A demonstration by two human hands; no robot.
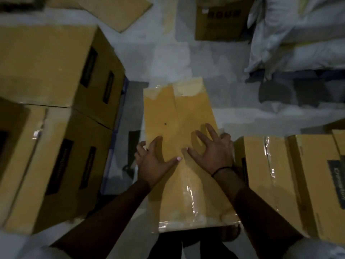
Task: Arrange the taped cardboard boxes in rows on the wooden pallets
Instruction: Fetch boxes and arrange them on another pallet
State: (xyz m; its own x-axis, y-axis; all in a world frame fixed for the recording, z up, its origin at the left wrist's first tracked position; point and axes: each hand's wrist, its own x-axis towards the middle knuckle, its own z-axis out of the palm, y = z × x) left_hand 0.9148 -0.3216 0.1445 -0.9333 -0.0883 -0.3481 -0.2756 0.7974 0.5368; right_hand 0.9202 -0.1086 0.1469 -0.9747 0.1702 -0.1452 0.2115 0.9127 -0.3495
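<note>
Little of the writing can be read. The two stacked boxes (56, 113) to the left of the taped box (179, 113) carry dark label panels on their sides, but the print is smeared by blur. The box (291, 176) to its right has a dark label with pale lettering that is cut by the frame edge and too soft to read. Beyond the taped box, a further box (220, 17) shows a dark strip of blocky characters, also illegible.

The taped box sits right in front of you, with clear tape shining along its centre seam and near edge. Your left hand (155, 161) grips its left edge, thumb across the top and fingers curled over the side. Your right hand (214, 150) lies on the top with fingers spread wide, clasping nothing; a black band (222, 170) circles that wrist.

The underside of the taped box is hidden, so you cannot tell what it rests on. A blue edge (115, 128) shows under the left stack, and what it belongs to is unclear.

The room is dim. The floor (168, 58) beyond the taped box is pale grey, with a flat cardboard sheet (115, 10) lying further off and pale sacks (298, 34) heaped beyond it to the right.
</note>
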